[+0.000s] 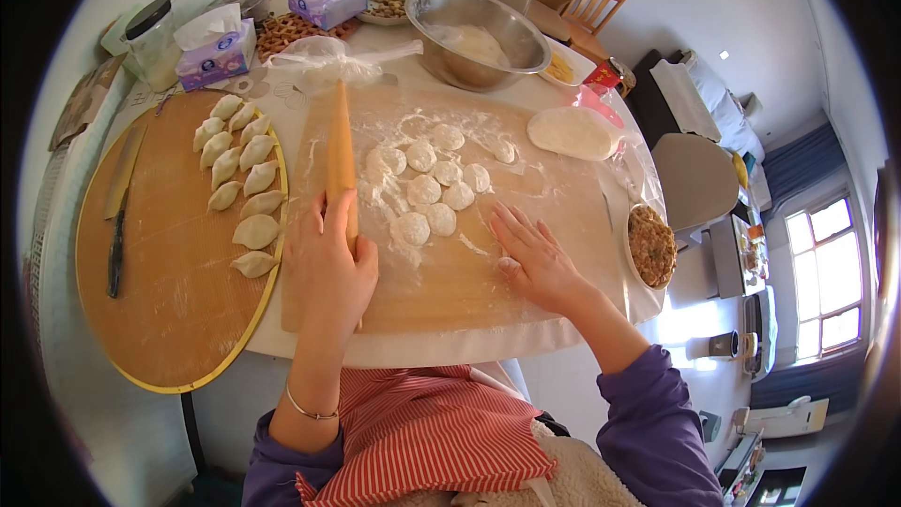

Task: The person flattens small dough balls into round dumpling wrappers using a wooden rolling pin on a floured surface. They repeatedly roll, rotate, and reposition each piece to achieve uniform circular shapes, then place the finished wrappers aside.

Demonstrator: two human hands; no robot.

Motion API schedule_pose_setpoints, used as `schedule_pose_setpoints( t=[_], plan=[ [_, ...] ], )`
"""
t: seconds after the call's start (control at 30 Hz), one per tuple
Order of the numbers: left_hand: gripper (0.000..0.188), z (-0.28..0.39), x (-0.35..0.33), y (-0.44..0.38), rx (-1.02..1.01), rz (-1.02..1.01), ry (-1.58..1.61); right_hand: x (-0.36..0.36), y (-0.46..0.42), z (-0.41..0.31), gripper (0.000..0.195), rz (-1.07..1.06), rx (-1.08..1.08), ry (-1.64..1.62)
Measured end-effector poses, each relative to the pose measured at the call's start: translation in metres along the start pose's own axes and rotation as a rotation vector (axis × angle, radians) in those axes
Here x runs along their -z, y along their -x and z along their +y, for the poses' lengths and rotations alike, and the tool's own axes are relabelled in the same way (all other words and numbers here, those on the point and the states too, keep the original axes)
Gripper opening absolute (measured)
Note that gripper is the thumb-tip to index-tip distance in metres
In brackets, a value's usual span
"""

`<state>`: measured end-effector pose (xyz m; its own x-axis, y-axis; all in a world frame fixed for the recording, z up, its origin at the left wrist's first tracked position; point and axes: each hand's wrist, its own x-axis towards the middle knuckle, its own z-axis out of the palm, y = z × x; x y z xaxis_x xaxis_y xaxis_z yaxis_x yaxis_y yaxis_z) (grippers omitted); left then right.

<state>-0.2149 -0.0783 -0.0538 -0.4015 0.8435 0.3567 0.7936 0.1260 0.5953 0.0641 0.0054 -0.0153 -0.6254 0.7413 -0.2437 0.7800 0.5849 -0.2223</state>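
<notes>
My left hand (331,260) grips the lower end of a tapered wooden rolling pin (341,144), which points away from me along the left side of the floured wooden board (450,306). My right hand (538,260) is spread palm down over the board's right half, holding nothing; flour whitens its thumb tip. Between both hands lie several flattened, floured dough pieces (424,190) in a loose cluster. One smaller dough piece (504,151) sits apart to their upper right. A large smooth slab of dough (574,134) rests at the board's far right corner, beside pink-and-clear plastic.
At left, a round tray (169,324) carries several folded dumplings (255,231) and a knife (121,218). A bowl of minced filling (652,246) stands at the right table edge. Behind the board are a steel basin (479,39), a knotted plastic bag (331,60) and tissue packs (218,53).
</notes>
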Motion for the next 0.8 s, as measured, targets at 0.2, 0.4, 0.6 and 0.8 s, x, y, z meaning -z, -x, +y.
schedule_pose_setpoints(
  t=[0.2,0.4,0.6,0.8],
  plan=[
    [0.056,-0.002,0.007,0.001,-0.061,0.019,-0.049,-0.002,-0.007,-0.008,0.072,0.430,0.022,-0.090],
    [0.059,0.002,0.011,0.000,-0.048,-0.043,-0.027,-0.008,-0.010,-0.021,0.071,0.071,-0.105,0.013],
    [0.062,0.003,0.014,-0.001,-0.024,-0.104,-0.054,-0.019,-0.017,0.014,0.066,0.124,-0.100,-0.412],
    [0.067,-0.003,0.013,-0.002,0.022,-0.039,0.005,-0.008,-0.023,0.010,0.039,0.397,-0.181,-0.307]
  ],
)
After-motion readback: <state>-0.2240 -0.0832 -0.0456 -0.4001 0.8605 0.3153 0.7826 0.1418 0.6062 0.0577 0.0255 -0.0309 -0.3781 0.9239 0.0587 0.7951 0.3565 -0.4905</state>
